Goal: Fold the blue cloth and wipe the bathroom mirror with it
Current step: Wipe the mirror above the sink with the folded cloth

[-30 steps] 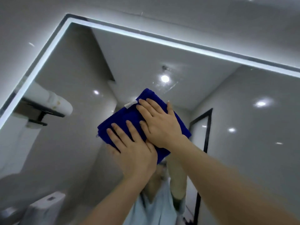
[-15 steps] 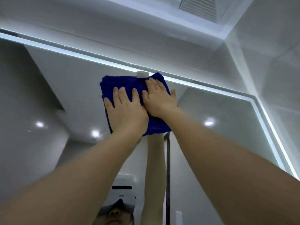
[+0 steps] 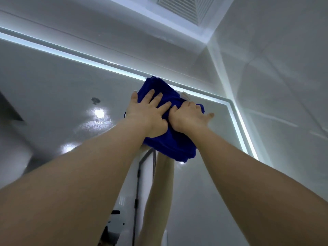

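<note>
**Clerk:** Location of the blue cloth [image 3: 170,144]?

**Inspector:** Folded into a thick pad and pressed flat against the mirror [image 3: 53,86], high up near the top right corner. Its upper end overlaps the lit strip [image 3: 71,55] along the mirror's top edge.

**Clerk:** Orientation?

**Inspector:** The long axis runs on a diagonal, from the upper end at the strip down and to the right. The lower end hangs free below both wrists, showing stacked folded edges.

**Clerk:** State of each grip?

**Inspector:** The left hand [image 3: 147,112] is released: fingers straight and spread, palm bearing on the upper half of the cloth. The right hand [image 3: 188,116] lies just beside it, the two touching at the inner edges. It also presses palm-down and clenches nothing. Its fingers look foreshortened over the fabric, and the thumb is splayed out to the right onto the glass.

**Clerk:** Brands, labels, writing?

**Inspector:** One small white tag [image 3: 185,96] shows at the cloth's right edge, above the right hand's knuckles. It is too small to read — no lettering can be made out. No other writing is legible.

**Clerk:** Other items?

**Inspector:** A slatted ceiling vent [image 3: 181,8] sits overhead. In the glass there is a reflected forearm [image 3: 159,192] below the cloth, and a reflected ceiling light [image 3: 99,112] to the left.
</note>
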Motion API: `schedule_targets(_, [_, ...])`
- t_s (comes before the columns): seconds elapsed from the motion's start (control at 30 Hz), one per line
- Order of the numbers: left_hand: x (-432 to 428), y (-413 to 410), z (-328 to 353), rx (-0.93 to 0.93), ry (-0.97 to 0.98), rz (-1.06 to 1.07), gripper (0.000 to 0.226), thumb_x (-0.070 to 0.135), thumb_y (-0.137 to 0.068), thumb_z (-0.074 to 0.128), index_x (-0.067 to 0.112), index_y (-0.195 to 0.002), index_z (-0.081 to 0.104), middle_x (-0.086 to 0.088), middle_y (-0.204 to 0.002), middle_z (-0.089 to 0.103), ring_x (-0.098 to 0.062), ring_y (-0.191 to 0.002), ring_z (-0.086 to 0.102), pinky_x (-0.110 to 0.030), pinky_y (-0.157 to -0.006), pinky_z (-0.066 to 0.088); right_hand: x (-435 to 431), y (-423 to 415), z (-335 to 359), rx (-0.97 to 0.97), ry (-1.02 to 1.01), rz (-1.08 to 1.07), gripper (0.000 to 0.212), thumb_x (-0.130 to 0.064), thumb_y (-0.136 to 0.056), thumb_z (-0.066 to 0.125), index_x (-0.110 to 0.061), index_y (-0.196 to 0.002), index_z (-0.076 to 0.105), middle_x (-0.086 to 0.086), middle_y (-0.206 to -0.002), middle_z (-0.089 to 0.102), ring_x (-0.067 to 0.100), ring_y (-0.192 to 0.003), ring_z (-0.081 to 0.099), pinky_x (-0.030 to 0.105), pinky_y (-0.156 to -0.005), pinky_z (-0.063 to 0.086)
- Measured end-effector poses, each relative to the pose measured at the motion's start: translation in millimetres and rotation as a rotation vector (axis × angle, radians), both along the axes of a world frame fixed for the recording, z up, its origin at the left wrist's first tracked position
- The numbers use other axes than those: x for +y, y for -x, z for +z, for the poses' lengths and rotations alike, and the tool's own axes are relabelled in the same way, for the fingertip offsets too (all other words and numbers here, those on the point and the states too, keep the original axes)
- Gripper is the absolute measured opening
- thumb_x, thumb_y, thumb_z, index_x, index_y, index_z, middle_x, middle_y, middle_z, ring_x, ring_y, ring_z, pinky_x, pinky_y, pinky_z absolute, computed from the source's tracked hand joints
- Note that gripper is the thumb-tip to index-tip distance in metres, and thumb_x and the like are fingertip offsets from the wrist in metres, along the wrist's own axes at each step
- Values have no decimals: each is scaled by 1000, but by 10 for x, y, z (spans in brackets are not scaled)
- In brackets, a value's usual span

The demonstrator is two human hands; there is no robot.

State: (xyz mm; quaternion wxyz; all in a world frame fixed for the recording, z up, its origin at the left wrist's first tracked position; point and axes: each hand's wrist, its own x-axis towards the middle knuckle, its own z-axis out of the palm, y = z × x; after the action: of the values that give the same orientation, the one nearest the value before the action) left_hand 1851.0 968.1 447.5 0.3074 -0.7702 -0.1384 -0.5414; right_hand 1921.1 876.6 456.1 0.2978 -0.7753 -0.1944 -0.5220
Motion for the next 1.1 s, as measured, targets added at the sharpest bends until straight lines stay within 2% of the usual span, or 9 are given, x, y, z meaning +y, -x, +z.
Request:
schedule_targets(0.23, [-232, -207, -351, 107, -61, -50, 58, 42, -95, 22, 36, -147, -3, 3, -157, -9, -21, -143, -14, -53, -111, -11, -278, -163, -434, 88, 18, -98, 57, -36, -96, 17, -3, -141, 27, 6, -150, 28, 29, -130, 36, 63, -108, 12])
schedule_targets(0.4, [-445, -417, -764, 168, -122, -102, 57, 41, -95, 23, 35, -147, 1, 3, -157, -8, -21, -144, -13, -52, -112, -10, -522, -396, -871, 141, 69, -139, 55, -35, -94, 19, -6, -136, 39, 4, -151, 25, 26, -125, 42, 64, -104, 17])
schedule_targets(0.5, [-593, -543, -1099, 204, -150, -125, 57, 40, -95, 23, 35, -148, 1, 2, -157, -7, -21, -144, -13, -52, -112, -11, -697, -536, -1228, 197, 127, -197, 53, -34, -95, 20, -6, -136, 39, 8, -151, 26, 29, -126, 41, 65, -103, 18])
schedule_targets(0.73, [-926, -935, -1953, 322, -160, -125, 58, 39, -95, 21, 34, -147, -5, 2, -157, -13, -21, -143, -17, -51, -110, -17, -1038, -870, -2166, 324, 134, -239, 56, -35, -95, 18, -1, -135, 36, 18, -138, 43, 32, -121, 46, 57, -105, 27])
schedule_targets(0.9, [-1070, -1045, -2408, 408, -201, -103, 58, 41, -95, 18, 33, -147, -6, 1, -156, -14, -22, -143, -18, -52, -111, -13, -1162, -950, -2803, 426, -9, -88, 62, -43, -97, 19, -1, -143, 21, 15, -148, 31, 30, -132, 35, 50, -108, 27])
schedule_targets(0.97, [-1060, -1047, -2556, 459, -239, -86, 60, 45, -89, 3, 33, -147, -4, 0, -157, -12, -23, -143, -15, -52, -111, -12, -1147, -928, -3087, 485, -82, 9, 64, -44, -97, 19, -5, -147, 10, 12, -154, 19, 27, -140, 22, 48, -111, 23])
schedule_targets(1.0, [-1049, -1041, -2615, 477, -279, -103, 66, 45, -82, -3, 34, -147, 2, -1, -157, -5, -25, -145, -8, -53, -111, -10, -1131, -906, -3217, 520, -112, 50, 64, -44, -98, 19, -7, -148, 5, 10, -156, 13, 26, -142, 16, 48, -112, 20])
schedule_targets(1.07, [-1046, -974, -2680, 579, -276, -85, 70, 44, -78, 3, 34, -143, 27, -4, -154, 21, -29, -143, 17, -52, -109, 0, -1083, -845, -3441, 580, -154, 89, 64, -44, -98, 18, -10, -148, -1, 7, -157, 4, 24, -144, 8, 48, -114, 15])
schedule_targets(1.1, [-1034, -949, -2713, 609, -295, -79, 70, 44, -78, 4, 34, -142, 29, -3, -153, 21, -29, -142, 18, -51, -108, -1, -1050, -812, -3538, 604, -171, 100, 64, -45, -98, 17, -10, -148, -3, 6, -158, 1, 23, -145, 5, 48, -114, 13])
